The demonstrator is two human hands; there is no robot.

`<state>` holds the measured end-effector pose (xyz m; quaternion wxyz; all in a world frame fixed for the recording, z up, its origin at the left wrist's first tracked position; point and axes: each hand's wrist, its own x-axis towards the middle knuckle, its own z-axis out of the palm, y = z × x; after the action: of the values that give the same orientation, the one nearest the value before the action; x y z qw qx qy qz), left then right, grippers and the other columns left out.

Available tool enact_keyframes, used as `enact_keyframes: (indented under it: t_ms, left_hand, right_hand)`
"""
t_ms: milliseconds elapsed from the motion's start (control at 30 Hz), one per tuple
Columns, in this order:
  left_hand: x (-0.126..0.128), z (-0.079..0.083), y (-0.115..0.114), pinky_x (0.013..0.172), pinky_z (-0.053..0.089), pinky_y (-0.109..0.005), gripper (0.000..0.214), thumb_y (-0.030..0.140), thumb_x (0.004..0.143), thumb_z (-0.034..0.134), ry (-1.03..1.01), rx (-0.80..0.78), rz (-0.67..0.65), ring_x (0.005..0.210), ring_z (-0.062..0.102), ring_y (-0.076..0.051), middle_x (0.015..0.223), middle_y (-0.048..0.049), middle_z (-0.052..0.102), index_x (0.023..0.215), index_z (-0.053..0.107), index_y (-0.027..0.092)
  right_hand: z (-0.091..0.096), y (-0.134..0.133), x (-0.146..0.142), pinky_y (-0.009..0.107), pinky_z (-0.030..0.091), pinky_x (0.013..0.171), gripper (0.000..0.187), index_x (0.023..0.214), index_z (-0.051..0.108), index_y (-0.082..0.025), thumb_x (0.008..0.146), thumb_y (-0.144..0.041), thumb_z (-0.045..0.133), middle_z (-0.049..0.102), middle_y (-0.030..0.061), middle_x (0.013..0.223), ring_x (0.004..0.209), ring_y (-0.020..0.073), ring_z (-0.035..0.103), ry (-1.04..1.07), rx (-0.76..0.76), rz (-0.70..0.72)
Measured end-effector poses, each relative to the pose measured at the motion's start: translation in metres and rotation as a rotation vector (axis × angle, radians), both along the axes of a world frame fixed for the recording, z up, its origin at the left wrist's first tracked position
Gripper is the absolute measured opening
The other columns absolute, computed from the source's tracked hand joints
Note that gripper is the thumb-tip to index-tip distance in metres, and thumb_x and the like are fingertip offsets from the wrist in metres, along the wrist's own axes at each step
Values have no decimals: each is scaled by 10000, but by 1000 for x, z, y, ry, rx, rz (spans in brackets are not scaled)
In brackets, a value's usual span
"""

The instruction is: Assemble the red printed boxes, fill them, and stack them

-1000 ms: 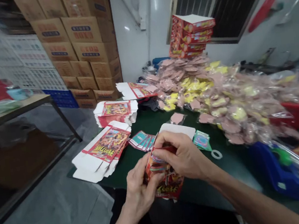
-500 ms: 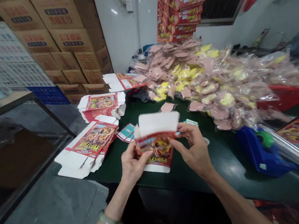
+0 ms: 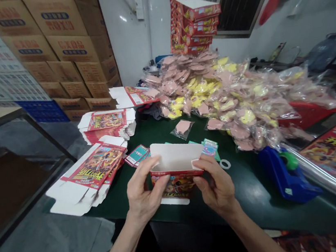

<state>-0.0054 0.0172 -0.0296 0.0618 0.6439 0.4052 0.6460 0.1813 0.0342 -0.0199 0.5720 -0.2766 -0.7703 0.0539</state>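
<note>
Between my hands is a red printed cardboard box (image 3: pixel 175 185), partly folded, with its white inner flap (image 3: pixel 176 156) standing open towards the far side. My left hand (image 3: pixel 142 191) grips its left end, thumb on the white inside. My right hand (image 3: pixel 215 184) pinches its right end, thumb resting on the flap's corner. The lower front of the box is partly hidden behind my fingers. Small teal printed cards (image 3: pixel 136 155) lie on the dark green table (image 3: pixel 153 132) just beyond my left hand.
Flat printed box blanks (image 3: pixel 88 178) lie stacked at the table's left, with more (image 3: pixel 107 123) behind. A heap of bagged pink and yellow items (image 3: pixel 226 101) fills the far right, below stacked boxes (image 3: pixel 192 25). A blue tape dispenser (image 3: pixel 286 176) stands at right, beside a film roll (image 3: pixel 326 175).
My hands have moved apart since the earliest frame, when they worked close together on the box. The white flap now tips farther back, and the view has swung left.
</note>
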Motion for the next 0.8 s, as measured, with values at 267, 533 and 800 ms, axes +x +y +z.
enact_keyframes:
  t_ms: [267,533,800]
  left_hand:
    - [16,15,-7,755,492,-268,163,284,882,514,-341,-180,-45,906,622,-180,878,-41,667,880,651,196]
    - [19,41,-5,641,493,-225,115,215,803,609,-647,-357,-410,714,630,-125,831,-1,670,916,627,227]
    - [24,9,-2,779,492,-321,129,197,823,573,-619,-247,-439,975,616,-220,1013,-67,671,838,701,205]
  right_hand:
    - [22,-12,-4,280,518,704,112,963,551,-231,898,-188,469,592,53,959,861,160,608,164,-308,-9]
    - [30,-3,12,252,527,727,250,1159,514,-263,919,-214,461,603,45,1023,893,144,614,89,-515,248]
    - [12,-9,16,334,490,845,236,1073,584,-237,893,-137,467,584,74,1063,1033,186,558,133,-375,154]
